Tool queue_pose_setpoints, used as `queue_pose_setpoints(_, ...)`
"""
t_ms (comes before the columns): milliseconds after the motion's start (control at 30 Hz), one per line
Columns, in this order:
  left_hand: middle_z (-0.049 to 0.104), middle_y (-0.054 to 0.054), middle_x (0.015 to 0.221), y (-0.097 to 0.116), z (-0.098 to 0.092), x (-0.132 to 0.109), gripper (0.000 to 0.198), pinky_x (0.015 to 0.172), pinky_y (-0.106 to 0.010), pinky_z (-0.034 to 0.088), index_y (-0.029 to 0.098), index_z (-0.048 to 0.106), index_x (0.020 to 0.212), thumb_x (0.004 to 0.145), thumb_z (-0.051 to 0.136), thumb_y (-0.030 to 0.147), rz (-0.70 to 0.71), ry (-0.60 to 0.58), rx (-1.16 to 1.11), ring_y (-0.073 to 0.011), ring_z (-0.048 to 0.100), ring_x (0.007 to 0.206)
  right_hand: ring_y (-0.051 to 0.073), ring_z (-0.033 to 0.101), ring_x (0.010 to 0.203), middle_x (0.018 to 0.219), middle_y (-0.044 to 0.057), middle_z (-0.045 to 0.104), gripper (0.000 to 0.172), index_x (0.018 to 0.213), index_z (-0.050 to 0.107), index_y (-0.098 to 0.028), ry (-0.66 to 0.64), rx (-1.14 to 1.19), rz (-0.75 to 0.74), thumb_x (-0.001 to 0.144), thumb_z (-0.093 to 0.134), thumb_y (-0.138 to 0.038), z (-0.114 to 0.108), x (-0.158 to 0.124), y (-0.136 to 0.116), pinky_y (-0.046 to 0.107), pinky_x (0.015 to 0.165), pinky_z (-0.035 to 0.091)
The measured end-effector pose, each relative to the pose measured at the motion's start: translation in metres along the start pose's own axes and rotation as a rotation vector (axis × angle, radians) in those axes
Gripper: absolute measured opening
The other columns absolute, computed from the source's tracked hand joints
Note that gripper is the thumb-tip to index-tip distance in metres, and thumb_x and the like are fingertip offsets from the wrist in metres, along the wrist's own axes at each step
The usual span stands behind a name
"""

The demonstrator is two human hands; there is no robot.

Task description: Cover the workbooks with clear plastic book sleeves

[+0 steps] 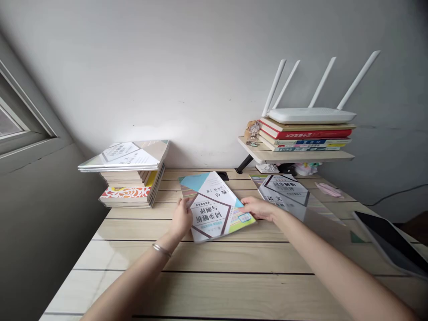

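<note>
A workbook [214, 209] with a blue, white and green cover is tilted a little above the wooden desk, its printing upside down to me. My left hand [182, 217] grips its left edge, the thumb on the cover. On the opposite edge my right hand [257, 207] holds it near the green corner. Another workbook [287, 194], grey and white, lies partly behind my right forearm. To the left stands a stack of books [130, 189], topped by thin workbooks [125, 154] that jut out over it.
A raised shelf [297, 156] at the back right bears several books [304, 133] under a white router [312, 115] with upright antennas. A dark-screened tablet [394, 243] sits at the right edge. A pink item [329, 190] lies near the shelf. The wall bounds the desk [214, 290] behind.
</note>
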State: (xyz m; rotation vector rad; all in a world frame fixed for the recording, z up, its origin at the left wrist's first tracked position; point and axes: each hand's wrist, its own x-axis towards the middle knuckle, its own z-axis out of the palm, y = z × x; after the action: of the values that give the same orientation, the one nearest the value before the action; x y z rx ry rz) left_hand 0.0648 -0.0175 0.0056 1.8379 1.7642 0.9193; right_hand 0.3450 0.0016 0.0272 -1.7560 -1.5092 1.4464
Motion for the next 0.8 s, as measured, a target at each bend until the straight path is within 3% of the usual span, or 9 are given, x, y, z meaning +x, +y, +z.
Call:
queue_pose_setpoints(100, 0.054, -0.017, 0.128, 0.002, -0.005, 0.018, 0.047, 0.104, -0.042, 0.037, 0.012, 0.061, 0.112, 0.072, 0.043, -0.003, 0.049, 0.013, 0.089, -0.0275, 0.033, 0.134, 0.018, 0.068, 0.072, 0.079, 0.007, 0.072, 0.021, 0.079, 0.061, -0.016, -0.051, 0.262, 0.075, 0.064, 0.073, -0.023, 0.025, -0.019, 0.006, 0.027, 0.06, 0.054)
queue_pose_setpoints(233, 0.047, -0.018, 0.135, 0.004, -0.006, 0.029, 0.044, 0.106, -0.042, 0.036, 0.012, 0.064, 0.11, 0.074, 0.043, -0.002, 0.106, 0.016, 0.165, -0.0282, 0.035, 0.133, 0.017, 0.068, 0.074, 0.078, 0.006, 0.072, 0.016, 0.079, 0.061, -0.016, 0.033, 0.345, 0.03, 0.066, 0.07, -0.02, 0.042, -0.023, 0.008, 0.027, 0.065, 0.054)
queue_pose_setpoints(367, 0.047, -0.019, 0.134, 0.0, -0.004, 0.033, 0.038, 0.105, -0.041, 0.037, 0.01, 0.065, 0.108, 0.078, 0.043, 0.001, 0.138, 0.03, 0.228, -0.0284, 0.041, 0.129, 0.017, 0.066, 0.069, 0.068, 0.003, 0.07, 0.011, 0.071, 0.061, -0.016, 0.167, 0.039, -0.075, 0.071, 0.065, -0.026, 0.04, -0.013, 0.005, 0.026, 0.061, 0.051)
queue_pose_setpoints(533, 0.049, -0.018, 0.132, -0.007, -0.004, 0.035, 0.034, 0.104, -0.04, 0.038, 0.012, 0.063, 0.11, 0.081, 0.046, 0.007, 0.211, 0.01, 0.283, -0.0263, 0.043, 0.127, 0.016, 0.059, 0.061, 0.051, -0.003, 0.057, 0.02, 0.057, 0.049, -0.019, 0.349, -0.193, -0.132, 0.069, 0.064, -0.027, 0.032, 0.001, 0.007, 0.022, 0.051, 0.037)
queue_pose_setpoints(700, 0.051, -0.015, 0.13, -0.008, -0.014, 0.014, 0.032, 0.104, -0.044, 0.034, 0.015, 0.065, 0.106, 0.083, 0.045, 0.009, 0.299, -0.051, 0.318, -0.0235, 0.049, 0.119, 0.016, 0.056, 0.067, 0.066, 0.0, 0.06, 0.014, 0.073, 0.052, -0.021, 0.516, -0.452, -0.175, 0.071, 0.064, -0.028, 0.032, -0.007, 0.011, 0.023, 0.054, 0.033)
queue_pose_setpoints(800, 0.048, -0.015, 0.133, -0.005, -0.022, -0.014, 0.026, 0.102, -0.047, 0.034, 0.016, 0.067, 0.098, 0.084, 0.045, 0.012, 0.377, -0.06, 0.366, -0.0252, 0.048, 0.119, 0.02, 0.057, 0.079, 0.082, 0.006, 0.062, 0.01, 0.084, 0.057, -0.019, 0.691, -0.707, -0.349, 0.078, 0.059, -0.026, 0.044, -0.023, 0.008, 0.027, 0.065, 0.038)
